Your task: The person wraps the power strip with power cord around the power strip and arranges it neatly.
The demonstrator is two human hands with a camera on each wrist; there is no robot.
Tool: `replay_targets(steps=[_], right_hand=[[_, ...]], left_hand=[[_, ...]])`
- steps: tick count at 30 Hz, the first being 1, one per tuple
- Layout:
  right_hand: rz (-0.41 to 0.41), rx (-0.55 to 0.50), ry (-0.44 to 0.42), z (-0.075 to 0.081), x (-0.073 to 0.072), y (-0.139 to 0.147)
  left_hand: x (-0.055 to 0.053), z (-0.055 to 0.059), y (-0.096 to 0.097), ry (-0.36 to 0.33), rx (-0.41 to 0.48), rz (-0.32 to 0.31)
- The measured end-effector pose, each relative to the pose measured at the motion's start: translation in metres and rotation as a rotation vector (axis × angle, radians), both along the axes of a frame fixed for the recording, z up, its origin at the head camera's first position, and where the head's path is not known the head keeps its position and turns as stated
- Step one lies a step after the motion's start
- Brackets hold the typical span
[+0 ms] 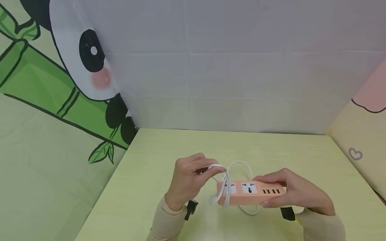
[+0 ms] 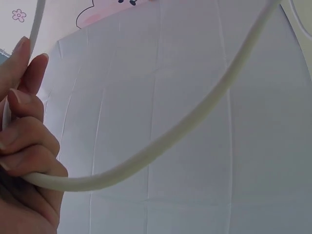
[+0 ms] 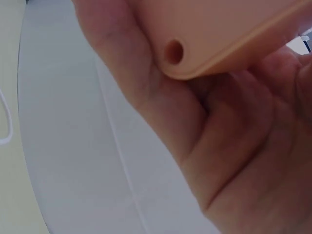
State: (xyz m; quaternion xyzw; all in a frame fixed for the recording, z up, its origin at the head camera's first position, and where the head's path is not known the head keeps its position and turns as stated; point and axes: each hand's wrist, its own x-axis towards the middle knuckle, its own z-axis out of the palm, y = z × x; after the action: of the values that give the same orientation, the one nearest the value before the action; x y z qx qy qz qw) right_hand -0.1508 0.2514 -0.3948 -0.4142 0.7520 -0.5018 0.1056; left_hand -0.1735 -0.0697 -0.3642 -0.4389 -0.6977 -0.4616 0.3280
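A pink power strip (image 1: 241, 200) with white socket faces and several USB slots is held level above the table. My right hand (image 1: 297, 190) grips its right end, thumb on the near side and fingers on the far side. In the right wrist view, the strip's underside (image 3: 214, 29) shows a round hole near one corner. The white power cord (image 1: 227, 187) is looped around the strip's left end. My left hand (image 1: 193, 177) pinches the cord between thumb and fingers, just above that end. Up close in the left wrist view, the cord (image 2: 165, 139) runs through the curled fingers.
A loose length of cord curves behind and below the strip. The pale yellow table (image 1: 144, 201) lies beneath, with a grey-white panel (image 1: 229, 73) at its back. Printed cloth walls stand at both sides, with a panda and bamboo (image 1: 60, 83) on the left.
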Motion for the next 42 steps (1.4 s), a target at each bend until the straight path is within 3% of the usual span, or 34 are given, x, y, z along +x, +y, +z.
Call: replay_targets(steps=[5, 11, 14, 20, 29, 39, 42], right_hand=[[0.053, -0.023, 0.026, 0.000, -0.001, -0.002], [0.090, -0.044, 0.043, 0.000, -0.001, -0.002], [0.125, -0.052, 0.072, -0.001, -0.002, -0.004], [0.201, -0.084, 0.138, -0.001, -0.004, -0.008], [0.221, -0.136, 0.203, 0.005, -0.003, -0.013], [0.222, -0.234, 0.230, 0.004, -0.005, -0.013], [0.253, -0.289, 0.225, 0.004, -0.006, -0.012]], left_hand=[[-0.001, -0.002, 0.001, 0.009, -0.013, 0.038], [-0.001, -0.003, 0.002, 0.019, -0.045, 0.146], [-0.001, -0.003, 0.003, 0.024, -0.065, 0.164], [0.000, -0.004, 0.002, -0.001, -0.091, 0.147], [-0.003, -0.007, 0.002, -0.068, -0.114, 0.112], [-0.005, -0.010, 0.001, -0.246, -0.125, 0.020], [-0.006, -0.011, 0.001, -0.287, -0.105, -0.060]])
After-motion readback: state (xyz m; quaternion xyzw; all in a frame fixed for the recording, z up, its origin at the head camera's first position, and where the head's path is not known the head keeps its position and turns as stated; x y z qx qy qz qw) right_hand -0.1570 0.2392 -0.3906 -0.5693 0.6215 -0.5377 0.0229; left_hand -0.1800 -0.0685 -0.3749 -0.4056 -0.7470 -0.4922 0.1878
